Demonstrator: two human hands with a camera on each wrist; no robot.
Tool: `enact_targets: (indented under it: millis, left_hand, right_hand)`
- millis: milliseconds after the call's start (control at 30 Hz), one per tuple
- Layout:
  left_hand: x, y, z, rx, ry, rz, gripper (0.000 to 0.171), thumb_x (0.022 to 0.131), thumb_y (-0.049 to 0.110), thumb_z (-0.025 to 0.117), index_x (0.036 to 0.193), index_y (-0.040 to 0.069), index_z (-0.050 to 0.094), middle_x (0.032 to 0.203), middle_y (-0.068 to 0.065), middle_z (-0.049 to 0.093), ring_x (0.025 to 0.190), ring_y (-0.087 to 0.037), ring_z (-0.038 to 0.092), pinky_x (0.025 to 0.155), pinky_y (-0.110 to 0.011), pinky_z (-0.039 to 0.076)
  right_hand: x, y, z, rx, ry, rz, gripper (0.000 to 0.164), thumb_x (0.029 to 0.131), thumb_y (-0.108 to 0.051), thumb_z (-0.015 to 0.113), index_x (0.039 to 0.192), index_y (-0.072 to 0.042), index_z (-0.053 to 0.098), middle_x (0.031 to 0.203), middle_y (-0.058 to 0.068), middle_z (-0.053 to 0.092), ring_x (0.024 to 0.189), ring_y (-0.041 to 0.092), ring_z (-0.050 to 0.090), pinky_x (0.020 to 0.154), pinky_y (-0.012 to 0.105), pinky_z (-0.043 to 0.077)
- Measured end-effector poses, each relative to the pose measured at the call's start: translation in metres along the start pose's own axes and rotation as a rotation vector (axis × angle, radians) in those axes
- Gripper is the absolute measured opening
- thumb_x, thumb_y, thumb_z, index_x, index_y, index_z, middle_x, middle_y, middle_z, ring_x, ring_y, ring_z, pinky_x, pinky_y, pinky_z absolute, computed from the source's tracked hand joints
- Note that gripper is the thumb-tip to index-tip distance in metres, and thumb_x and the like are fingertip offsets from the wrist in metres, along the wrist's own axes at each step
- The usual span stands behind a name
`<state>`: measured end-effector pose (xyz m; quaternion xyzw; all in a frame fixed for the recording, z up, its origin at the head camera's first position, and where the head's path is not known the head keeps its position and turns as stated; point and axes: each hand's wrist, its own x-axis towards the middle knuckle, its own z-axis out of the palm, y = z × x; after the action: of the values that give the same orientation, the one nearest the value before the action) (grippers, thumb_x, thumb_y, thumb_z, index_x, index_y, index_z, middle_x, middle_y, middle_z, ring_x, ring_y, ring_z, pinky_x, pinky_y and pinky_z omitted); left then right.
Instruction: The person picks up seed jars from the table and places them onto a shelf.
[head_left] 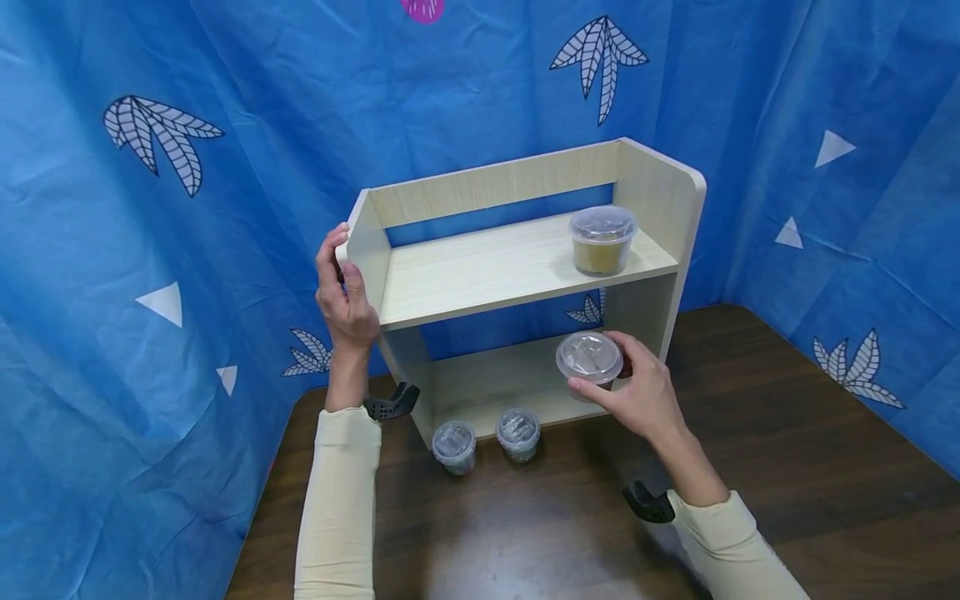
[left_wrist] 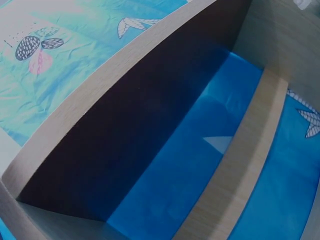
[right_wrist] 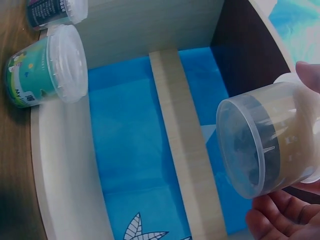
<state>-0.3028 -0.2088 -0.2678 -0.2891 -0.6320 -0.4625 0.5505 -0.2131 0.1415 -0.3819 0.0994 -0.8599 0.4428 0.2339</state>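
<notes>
A small two-tier wooden shelf [head_left: 465,262] stands on the table. My left hand [head_left: 347,292] grips the front edge of its left side panel, thumb and fingers on either face. With my right hand [head_left: 641,387] I hold a clear lidded plastic tub [head_left: 590,357] in front of the lower tier, thumb on one side and fingers on the other. In the right wrist view this tub [right_wrist: 270,140] shows a brownish band around its wall. On the upper board, at the right end, sits another lidded tub [head_left: 602,242] with yellowish contents.
Two smaller lidded tubs, a left one [head_left: 454,447] and a right one [head_left: 518,434], stand on the dark wooden table [head_left: 510,533] by the shelf's lower front edge. A blue patterned curtain [head_left: 480,92] hangs close behind the shelf and along both sides.
</notes>
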Motion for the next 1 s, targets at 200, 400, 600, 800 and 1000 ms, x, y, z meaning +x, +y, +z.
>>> enact_targets:
  millis: [200,400,600,800,1000]
  left_hand:
    - [-0.002,-0.001,-0.001,0.019,-0.007,-0.006,0.047,0.101,0.034,0.044,0.131,-0.002,0.048,0.14,-0.015,0.054,0.123,-0.028,0.056,0.097,-0.043,0.051]
    - [-0.002,-0.001,-0.001,0.016,-0.008,-0.009,0.048,0.101,0.035,0.044,0.131,-0.003,0.047,0.14,-0.014,0.053,0.123,-0.028,0.056,0.097,-0.043,0.051]
    - [-0.001,-0.001,-0.001,0.015,0.0,-0.007,0.041,0.1,0.023,0.044,0.13,-0.004,0.047,0.139,-0.017,0.053,0.122,-0.031,0.056,0.097,-0.043,0.051]
    - [-0.002,-0.003,0.0,0.022,0.01,-0.014,0.038,0.097,0.014,0.043,0.129,-0.007,0.046,0.138,-0.022,0.052,0.121,-0.034,0.056,0.098,-0.043,0.05]
    - [-0.001,-0.001,0.0,0.018,0.002,-0.013,0.04,0.099,0.02,0.043,0.129,-0.006,0.046,0.139,-0.017,0.053,0.121,-0.031,0.057,0.097,-0.041,0.05]
  right_hand:
    - [0.004,-0.006,-0.003,0.015,0.018,-0.026,0.077,0.075,-0.035,0.085,0.136,-0.003,0.051,0.125,0.018,0.059,0.104,0.032,0.057,0.084,0.049,0.054]
    - [0.008,-0.012,-0.007,0.013,0.028,-0.042,0.078,0.075,-0.034,0.086,0.136,-0.003,0.05,0.125,0.018,0.059,0.103,0.031,0.057,0.083,0.049,0.054]
    - [0.01,-0.017,-0.01,0.003,0.033,-0.055,0.078,0.075,-0.034,0.086,0.137,-0.003,0.05,0.124,0.018,0.059,0.102,0.031,0.057,0.082,0.048,0.053]
    - [0.014,-0.022,-0.012,0.009,0.049,-0.083,0.076,0.075,-0.032,0.085,0.136,-0.003,0.051,0.125,0.017,0.059,0.102,0.03,0.058,0.081,0.048,0.054]
    - [0.017,-0.028,-0.016,0.016,0.075,-0.104,0.075,0.075,-0.032,0.085,0.136,-0.004,0.052,0.125,0.016,0.06,0.102,0.029,0.06,0.082,0.047,0.055]
